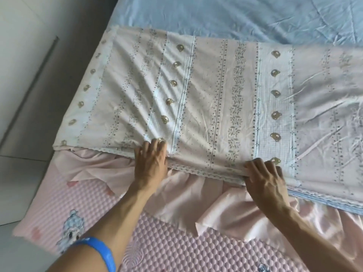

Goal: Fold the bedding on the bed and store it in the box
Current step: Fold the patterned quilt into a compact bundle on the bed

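Landmark: I am taking the lace-trimmed near edge (206,171) of the patterned bedding (206,99) as my reference for everything below.
Bedding: it is lying folded flat across the bed, spreading away from that edge toward the blue sheet (235,16); its long axis is running left to right, parallel to the edge.
Left hand (151,163): I am pressing it palm-down on the edge, fingers (157,146) spread and reaching just beyond it onto the fabric; it looks flat, not closed around anything.
Right hand (265,177): it is sitting on the same edge, further right, fingers curled over the trim; whether the thumb is pinching underneath, I cannot tell.
Pink ruffle (186,197): it is spilling out on my side of the edge, over the quilted pink mat (167,242).
Key relation: both hands are sitting along one edge line, with the bulk lying straight ahead, so I judge the next fold is going away from me.
Nearer hand: the left is covering the left end (64,142), which is lying well clear of it.
Box: I am not seeing it.
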Demonstrator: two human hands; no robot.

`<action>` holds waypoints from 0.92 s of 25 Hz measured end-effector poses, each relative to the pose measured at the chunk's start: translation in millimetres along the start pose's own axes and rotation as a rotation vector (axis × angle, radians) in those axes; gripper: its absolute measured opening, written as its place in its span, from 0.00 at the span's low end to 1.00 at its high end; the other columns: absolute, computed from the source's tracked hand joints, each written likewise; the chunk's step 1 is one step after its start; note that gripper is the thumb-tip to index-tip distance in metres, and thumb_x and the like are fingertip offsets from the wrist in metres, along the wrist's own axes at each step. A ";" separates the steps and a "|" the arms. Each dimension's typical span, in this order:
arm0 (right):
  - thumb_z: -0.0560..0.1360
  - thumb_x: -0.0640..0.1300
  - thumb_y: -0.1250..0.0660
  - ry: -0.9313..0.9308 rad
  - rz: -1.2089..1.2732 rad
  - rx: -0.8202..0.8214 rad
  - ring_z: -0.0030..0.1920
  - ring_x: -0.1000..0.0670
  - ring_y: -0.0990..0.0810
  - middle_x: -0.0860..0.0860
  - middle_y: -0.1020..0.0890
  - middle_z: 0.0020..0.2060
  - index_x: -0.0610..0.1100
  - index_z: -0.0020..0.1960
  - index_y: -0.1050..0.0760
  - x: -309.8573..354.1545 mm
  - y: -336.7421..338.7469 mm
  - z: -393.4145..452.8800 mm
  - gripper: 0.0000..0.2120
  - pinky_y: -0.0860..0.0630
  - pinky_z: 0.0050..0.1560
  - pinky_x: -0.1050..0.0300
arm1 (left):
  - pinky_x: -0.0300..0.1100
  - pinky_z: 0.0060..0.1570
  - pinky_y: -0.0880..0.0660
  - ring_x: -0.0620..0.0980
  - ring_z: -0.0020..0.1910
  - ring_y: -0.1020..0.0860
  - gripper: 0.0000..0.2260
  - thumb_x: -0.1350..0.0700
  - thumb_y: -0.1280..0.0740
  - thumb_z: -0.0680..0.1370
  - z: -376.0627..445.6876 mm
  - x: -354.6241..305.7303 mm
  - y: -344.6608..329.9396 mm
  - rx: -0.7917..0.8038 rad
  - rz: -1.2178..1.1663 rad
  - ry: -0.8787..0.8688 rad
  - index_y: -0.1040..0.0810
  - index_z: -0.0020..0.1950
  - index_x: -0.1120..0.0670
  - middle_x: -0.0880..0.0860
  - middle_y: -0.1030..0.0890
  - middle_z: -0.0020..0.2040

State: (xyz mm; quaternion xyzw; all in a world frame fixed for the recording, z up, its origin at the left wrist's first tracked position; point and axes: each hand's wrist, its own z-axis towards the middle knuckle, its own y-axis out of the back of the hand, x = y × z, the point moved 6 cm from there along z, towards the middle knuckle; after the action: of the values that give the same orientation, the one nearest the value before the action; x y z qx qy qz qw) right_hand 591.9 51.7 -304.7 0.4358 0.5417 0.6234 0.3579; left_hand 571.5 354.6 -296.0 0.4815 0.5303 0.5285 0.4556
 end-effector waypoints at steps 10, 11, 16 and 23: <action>0.66 0.33 0.25 0.302 0.179 -0.008 0.34 0.44 0.24 0.48 0.23 0.38 0.44 0.47 0.24 188.0 -30.6 70.6 0.14 0.25 0.32 0.50 | 0.56 0.51 0.30 0.58 0.55 0.28 0.17 0.55 0.28 0.72 13.5 150.0 3.1 -0.005 0.090 0.335 0.28 0.59 0.54 0.55 0.25 0.55; 0.67 0.32 0.25 0.322 0.202 -0.006 0.33 0.44 0.24 0.49 0.23 0.36 0.43 0.46 0.24 200.3 -35.5 74.5 0.13 0.26 0.29 0.52 | 0.54 0.53 0.31 0.57 0.55 0.28 0.18 0.57 0.28 0.72 22.9 162.6 0.1 0.005 0.142 0.271 0.27 0.60 0.54 0.55 0.25 0.56; 0.72 0.36 0.27 0.311 0.227 0.004 0.32 0.46 0.25 0.50 0.23 0.36 0.44 0.43 0.24 219.8 -46.4 86.2 0.07 0.28 0.25 0.55 | 0.52 0.54 0.30 0.55 0.46 0.23 0.13 0.68 0.33 0.73 43.2 237.9 8.0 0.084 0.312 0.125 0.19 0.53 0.55 0.54 0.20 0.51; 0.71 0.46 0.31 0.285 0.196 0.189 0.45 0.43 0.22 0.49 0.21 0.52 0.46 0.54 0.26 239.7 -58.4 94.5 0.13 0.23 0.43 0.47 | 0.53 0.51 0.27 0.62 0.50 0.22 0.11 0.67 0.34 0.71 25.1 305.9 4.3 0.186 0.097 0.463 0.23 0.52 0.58 0.59 0.21 0.50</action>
State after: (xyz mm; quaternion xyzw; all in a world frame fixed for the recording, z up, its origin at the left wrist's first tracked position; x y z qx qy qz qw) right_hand 591.1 315.3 -321.9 0.4253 0.5981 0.6570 0.1728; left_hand 559.5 661.2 -284.5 0.4125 0.6431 0.5949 0.2497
